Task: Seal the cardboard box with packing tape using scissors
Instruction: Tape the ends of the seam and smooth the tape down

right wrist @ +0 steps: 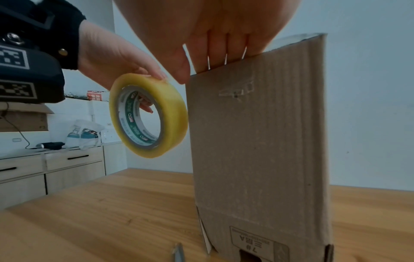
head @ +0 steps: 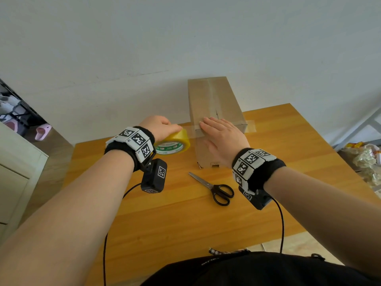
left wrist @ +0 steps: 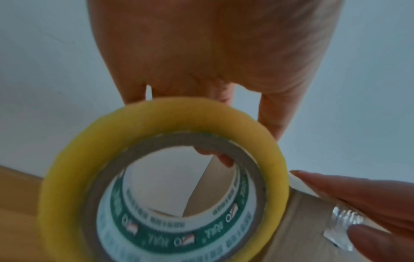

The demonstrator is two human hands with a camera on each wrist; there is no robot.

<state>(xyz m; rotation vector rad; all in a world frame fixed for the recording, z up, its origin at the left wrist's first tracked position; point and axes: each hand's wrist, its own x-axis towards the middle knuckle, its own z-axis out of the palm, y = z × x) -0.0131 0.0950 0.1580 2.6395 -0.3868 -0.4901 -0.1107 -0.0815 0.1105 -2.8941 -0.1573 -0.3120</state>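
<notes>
Box: a tall, narrow brown cardboard box (head: pixel 214 120) stands upright on the orange-brown wooden table (head: pixel 185 219), near the table's far edge and close to the pale wall (head: pixel 185 38). Its top flaps are shut, and a small printed label sits low on the side facing the person.

Tape roll: a round roll of yellowish clear packing tape (head: pixel 175 141) with a green-and-white printed core hangs in the air just left of the box, level with its top edge.

Tape strip: a clear strip of tape (head: pixel 194 129) runs from the roll across the top of the box; a further clear piece (head: pixel 250 125) juts past the box's right side.

Left hand: the left hand (head: pixel 158 126) grips the roll, thumb on the outer yellow face and fingers (right wrist: pixel 145 106) curled through the core.

Right hand: the right hand (head: pixel 221 137) lies flat on the box top, fingers straight and close together, pressing on the tape strip.

Scissors: a pair of black-handled scissors with steel blades (head: pixel 214 187) lies shut on the table, just in front of the box, nearer the person, with the blades pointing left and away. Neither hand touches it.

Surroundings: pale wooden drawers (right wrist: pixel 51 170) stand to the left of the table; crumpled plastic bags (head: pixel 367 159) lie to its right.
</notes>
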